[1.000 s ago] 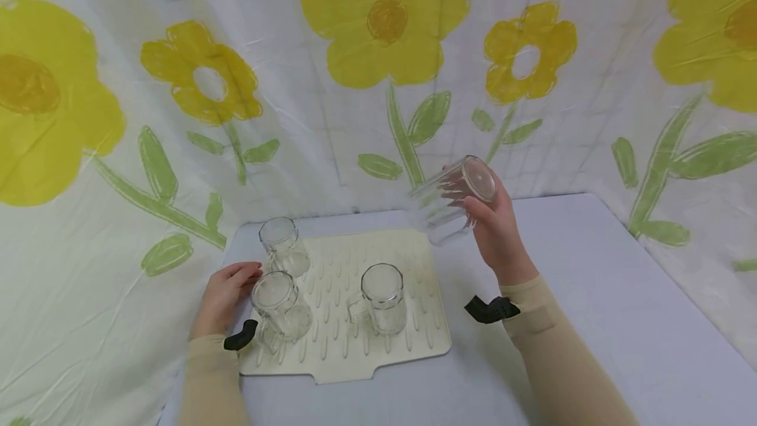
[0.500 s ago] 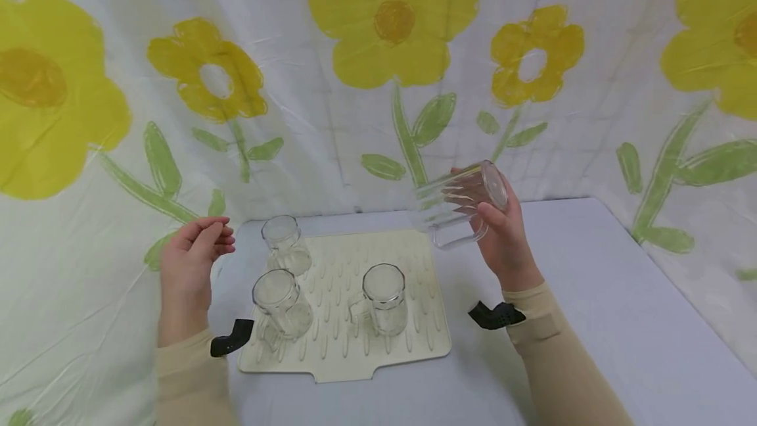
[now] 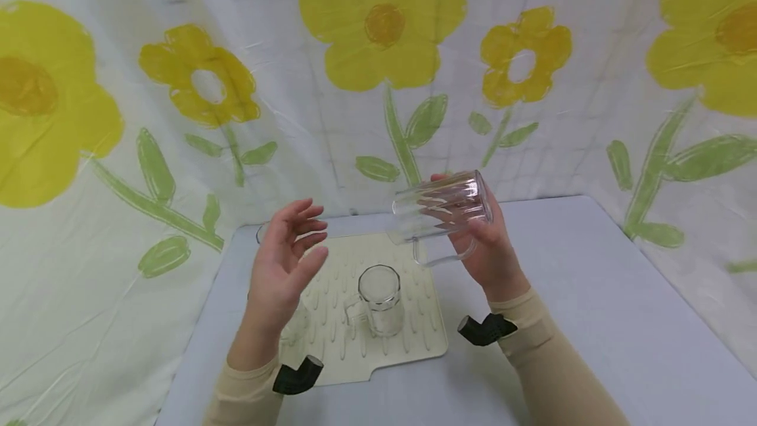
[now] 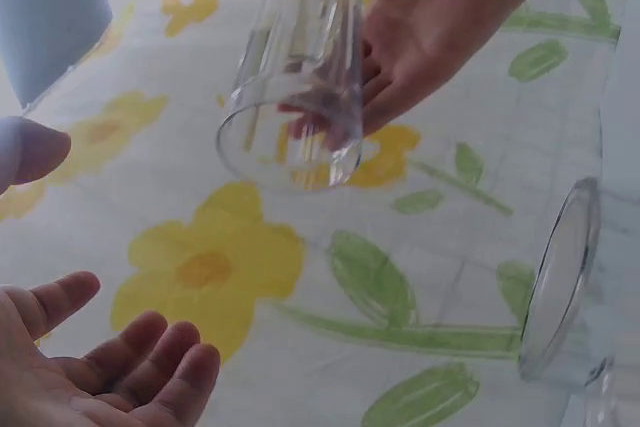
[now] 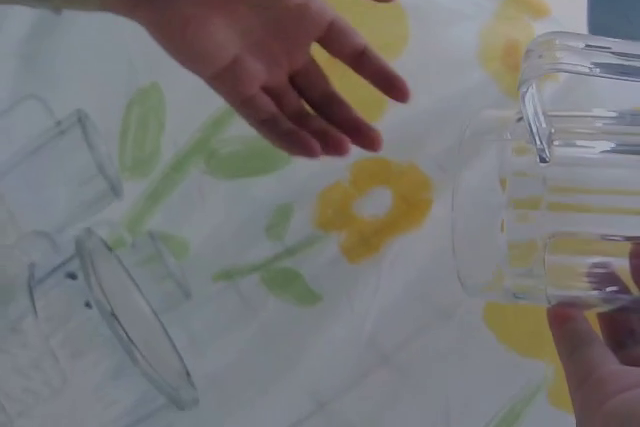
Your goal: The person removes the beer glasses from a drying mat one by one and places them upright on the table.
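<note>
Right hand grips a glass mug; relaxed left hand mostly hides two mugs.

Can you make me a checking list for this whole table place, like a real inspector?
Surface: pale table, with a cream ridged mat on it
Job's things: one glass mug held tilted in the air; a standing mug upright on the mat; more glass partly hidden behind the left hand
Clutter: nothing seen
Hands: left holds nothing; right hand grips the tilted mug
Cables: nothing seen
Surroundings: white sheet with yellow flowers
</note>
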Available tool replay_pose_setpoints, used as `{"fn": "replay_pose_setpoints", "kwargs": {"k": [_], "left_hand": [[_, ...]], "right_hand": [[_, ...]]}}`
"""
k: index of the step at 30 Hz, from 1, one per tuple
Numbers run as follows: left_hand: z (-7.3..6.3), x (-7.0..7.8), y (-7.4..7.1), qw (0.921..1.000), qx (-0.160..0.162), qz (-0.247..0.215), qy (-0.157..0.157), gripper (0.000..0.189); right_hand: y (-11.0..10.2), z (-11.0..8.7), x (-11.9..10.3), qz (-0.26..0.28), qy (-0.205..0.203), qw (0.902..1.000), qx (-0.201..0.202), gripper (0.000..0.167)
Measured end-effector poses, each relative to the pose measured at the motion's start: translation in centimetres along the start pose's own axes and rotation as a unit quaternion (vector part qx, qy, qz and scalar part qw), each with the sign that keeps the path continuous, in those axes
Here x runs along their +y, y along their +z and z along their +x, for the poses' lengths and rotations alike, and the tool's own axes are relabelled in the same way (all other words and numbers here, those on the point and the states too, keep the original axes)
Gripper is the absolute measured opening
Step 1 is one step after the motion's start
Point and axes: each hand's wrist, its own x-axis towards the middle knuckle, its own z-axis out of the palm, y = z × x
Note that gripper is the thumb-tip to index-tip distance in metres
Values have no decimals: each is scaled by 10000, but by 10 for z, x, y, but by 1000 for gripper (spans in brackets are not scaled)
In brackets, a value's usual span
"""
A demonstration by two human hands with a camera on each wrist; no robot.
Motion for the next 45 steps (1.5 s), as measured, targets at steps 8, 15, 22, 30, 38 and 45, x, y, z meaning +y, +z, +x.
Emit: {"fn": "replay_pose_setpoints", "kwargs": {"k": [8, 15, 22, 30, 38, 45], "left_hand": [[-8, 3, 34, 9931, -992, 140, -609, 91], [-9, -2, 45, 9894, -1123, -47, -920, 93], [-9, -8, 47, 9935, -772, -344, -768, 81], [-8, -8, 44, 9978, -325, -297, -500, 77], [-8, -5, 37, 9986, -116, 520, -1, 72], [-9, -2, 39, 9944, -54, 1057, -37, 74]], "right_hand": [[11, -7, 13, -181, 293, 9976, -605, 75], [18, -11, 15, -174, 475, 9953, -826, 71], [17, -12, 18, -135, 610, 9925, -1047, 70], [8, -8, 17, -127, 859, 9899, -1124, 65], [3, -3, -15, -2724, 244, 9526, -1333, 61], [36, -18, -47, -5172, -653, 8415, -1417, 48]]}}
